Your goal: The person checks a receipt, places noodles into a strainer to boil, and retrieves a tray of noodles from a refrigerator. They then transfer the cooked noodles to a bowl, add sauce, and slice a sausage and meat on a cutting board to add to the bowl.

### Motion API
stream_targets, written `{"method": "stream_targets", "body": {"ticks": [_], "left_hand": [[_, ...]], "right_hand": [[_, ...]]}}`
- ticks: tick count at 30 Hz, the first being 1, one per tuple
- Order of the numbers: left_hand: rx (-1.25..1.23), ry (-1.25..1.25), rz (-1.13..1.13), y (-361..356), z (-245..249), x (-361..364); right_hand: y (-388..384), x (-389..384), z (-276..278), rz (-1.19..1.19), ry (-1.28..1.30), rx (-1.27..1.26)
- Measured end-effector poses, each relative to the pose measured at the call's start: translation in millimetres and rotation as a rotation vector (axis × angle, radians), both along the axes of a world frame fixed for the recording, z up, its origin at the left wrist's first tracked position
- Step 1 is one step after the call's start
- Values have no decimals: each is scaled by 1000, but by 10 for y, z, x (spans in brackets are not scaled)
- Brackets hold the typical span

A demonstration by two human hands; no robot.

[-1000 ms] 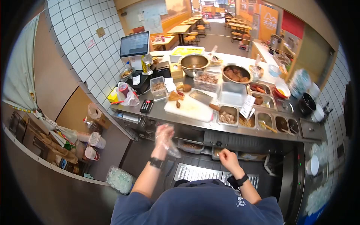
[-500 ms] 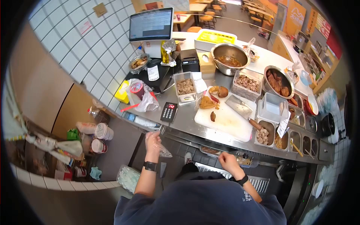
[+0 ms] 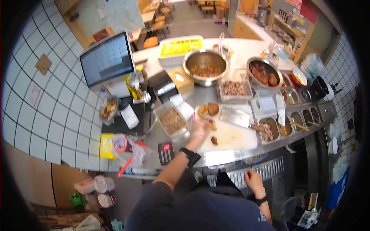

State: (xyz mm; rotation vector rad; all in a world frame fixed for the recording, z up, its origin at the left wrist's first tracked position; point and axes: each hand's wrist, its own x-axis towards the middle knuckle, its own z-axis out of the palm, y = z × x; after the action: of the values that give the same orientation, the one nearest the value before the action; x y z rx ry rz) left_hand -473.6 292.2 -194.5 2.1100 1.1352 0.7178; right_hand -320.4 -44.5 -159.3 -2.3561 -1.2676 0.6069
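Note:
My left hand (image 3: 200, 130), in a clear plastic glove, is over the left edge of the white cutting board (image 3: 235, 139). Its fingers are blurred, and whether they hold anything is unclear. Just beyond them lie browned food pieces (image 3: 208, 110) and a small red and yellow bit (image 3: 212, 125). A dark brown piece (image 3: 214, 140) rests nearer the board's front. The cleaver (image 3: 235, 117) lies flat across the board's back right. Low in front of the counter, my right hand (image 3: 254, 180) is loosely curled with nothing visible in it.
Left of the board are a meat tub (image 3: 171, 120), a keypad (image 3: 166, 153), a plastic bag (image 3: 140, 152) and a monitor (image 3: 108, 59). Behind it stand a steel bowl (image 3: 205, 67) and another meat tub (image 3: 234, 88). Food wells (image 3: 268, 129) line the right.
My left hand has moved from below the counter's front edge up over the board. My right hand remains low, its fingers slightly looser. The view has turned, so the counter items appear shifted.

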Motion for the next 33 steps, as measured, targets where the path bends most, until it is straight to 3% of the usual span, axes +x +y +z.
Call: {"method": "stream_targets", "body": {"ticks": [2, 4, 5, 8, 15, 20, 24, 30, 32, 33], "left_hand": [[239, 244, -62, 85, -157, 142], [190, 245, -187, -27, 169, 161], [32, 384, -318, 2, 102, 177], [53, 259, -383, -290, 123, 71], [-70, 436, -339, -507, -150, 44], [58, 298, -319, -544, -333, 25], [-45, 288, -214, -511, -439, 74], [-335, -64, -279, -373, -612, -87], [-627, -276, -247, -308, -528, -171], [-786, -514, -266, -321, -245, -222]], "right_hand": [[-45, 4, 62, -58, 6, -44], [-53, -29, 106, -89, -13, -81], [-37, -24, 75, -85, -21, -86], [31, 0, 28, -55, -16, -93], [524, 188, 131, 80, -15, -1], [791, 332, 216, 155, -35, 5], [949, 380, 229, 235, -34, 3], [1155, 424, 268, 318, -39, 28], [1186, 420, 266, 318, -51, 25], [1194, 408, 255, 319, -52, -8]]}}
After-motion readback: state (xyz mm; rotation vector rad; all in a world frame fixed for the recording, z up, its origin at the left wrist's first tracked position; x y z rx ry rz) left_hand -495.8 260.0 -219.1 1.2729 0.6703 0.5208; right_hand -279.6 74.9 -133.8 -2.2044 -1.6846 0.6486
